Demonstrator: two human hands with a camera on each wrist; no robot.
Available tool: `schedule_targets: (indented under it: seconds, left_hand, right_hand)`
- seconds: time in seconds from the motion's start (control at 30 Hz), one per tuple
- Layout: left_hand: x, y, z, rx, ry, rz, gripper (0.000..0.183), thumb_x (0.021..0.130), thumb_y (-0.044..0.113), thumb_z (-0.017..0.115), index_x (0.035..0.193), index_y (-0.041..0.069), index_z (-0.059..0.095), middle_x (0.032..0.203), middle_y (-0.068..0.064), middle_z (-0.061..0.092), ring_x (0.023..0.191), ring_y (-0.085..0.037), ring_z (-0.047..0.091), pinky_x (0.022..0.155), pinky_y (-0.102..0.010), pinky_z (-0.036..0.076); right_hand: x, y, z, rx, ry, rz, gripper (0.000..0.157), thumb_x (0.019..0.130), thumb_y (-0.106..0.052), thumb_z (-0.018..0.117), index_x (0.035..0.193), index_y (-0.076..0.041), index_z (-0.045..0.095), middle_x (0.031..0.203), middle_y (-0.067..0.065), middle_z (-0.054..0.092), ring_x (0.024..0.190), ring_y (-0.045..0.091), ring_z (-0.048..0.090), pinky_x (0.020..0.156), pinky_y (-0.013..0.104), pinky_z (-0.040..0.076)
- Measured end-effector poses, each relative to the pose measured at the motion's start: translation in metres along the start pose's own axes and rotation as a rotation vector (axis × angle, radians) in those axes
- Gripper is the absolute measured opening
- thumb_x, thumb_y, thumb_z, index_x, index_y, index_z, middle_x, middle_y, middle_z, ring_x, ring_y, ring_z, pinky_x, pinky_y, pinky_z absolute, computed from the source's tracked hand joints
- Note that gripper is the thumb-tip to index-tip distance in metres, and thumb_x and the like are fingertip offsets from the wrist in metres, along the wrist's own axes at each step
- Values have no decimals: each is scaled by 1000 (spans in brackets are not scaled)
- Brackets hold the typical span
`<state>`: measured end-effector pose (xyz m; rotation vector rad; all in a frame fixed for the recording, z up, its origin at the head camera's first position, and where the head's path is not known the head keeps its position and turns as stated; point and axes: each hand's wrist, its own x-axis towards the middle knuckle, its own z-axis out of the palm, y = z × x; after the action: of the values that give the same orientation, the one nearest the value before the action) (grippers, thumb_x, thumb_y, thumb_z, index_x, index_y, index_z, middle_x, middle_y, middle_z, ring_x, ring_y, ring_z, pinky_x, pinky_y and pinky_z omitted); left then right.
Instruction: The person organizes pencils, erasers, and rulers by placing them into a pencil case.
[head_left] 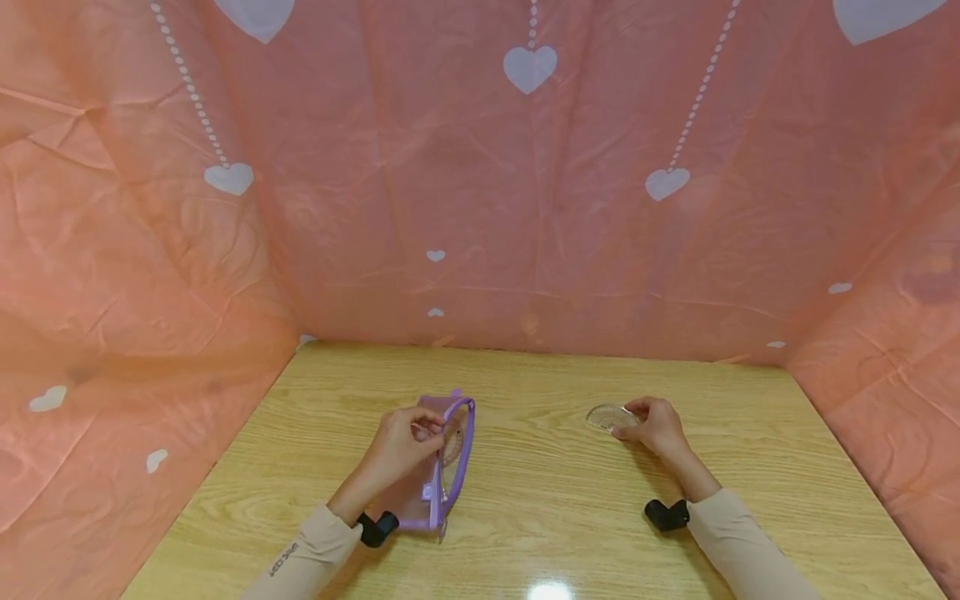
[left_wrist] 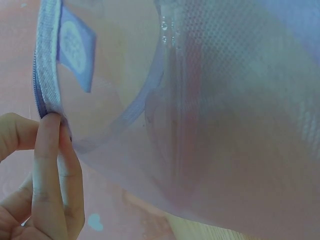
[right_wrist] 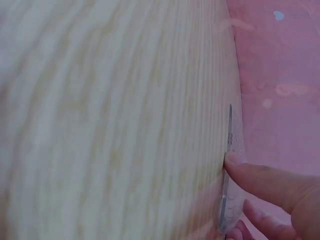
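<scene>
A purple see-through zip pouch [head_left: 411, 492] stands on the table left of centre, its zipped mouth spread apart. My left hand [head_left: 399, 443] pinches the near-side zipper edge [left_wrist: 48, 65] between thumb and fingers. Inside the pouch a clear curved piece with scale marks, like a protractor [head_left: 452, 447], shows through the opening. Over to the right, my right hand [head_left: 662, 432] holds a clear half-round protractor [head_left: 609, 416] by one end, thumb on one face. In the right wrist view the protractor [right_wrist: 231, 187] appears almost edge-on; some fingertips are hidden behind it.
The wood-grain table [head_left: 540, 492] extends between and around both hands. A pink cloth [head_left: 525, 208] with white hearts hangs behind the table and along both sides. Black wrist cameras [head_left: 377, 528] sit on both wrists.
</scene>
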<state>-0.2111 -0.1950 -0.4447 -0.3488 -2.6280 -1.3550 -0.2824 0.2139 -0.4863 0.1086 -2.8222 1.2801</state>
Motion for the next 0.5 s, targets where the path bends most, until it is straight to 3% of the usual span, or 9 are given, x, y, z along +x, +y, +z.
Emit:
schedule_targets:
  seconds: [0.17, 0.5]
  left_hand:
    - [2, 1, 0, -3, -6, 3, 14, 80, -4, 76, 93, -1, 73, 82, -3, 69, 69, -12, 63, 60, -23, 53]
    - [-1, 2, -2, -9, -13, 1, 13, 81, -2, 77, 94, 1, 73, 82, -3, 69, 70, -13, 63, 59, -23, 52]
  right_hand:
    - [0, -2, -1, 33, 18, -12, 49, 68, 1, 88, 108, 15, 62, 95, 23, 64, 87, 34, 59, 71, 32, 48]
    - [0, -3, -6, 79, 11, -43, 43, 66, 13, 82, 105, 15, 64, 90, 23, 65, 82, 33, 62, 67, 28, 49]
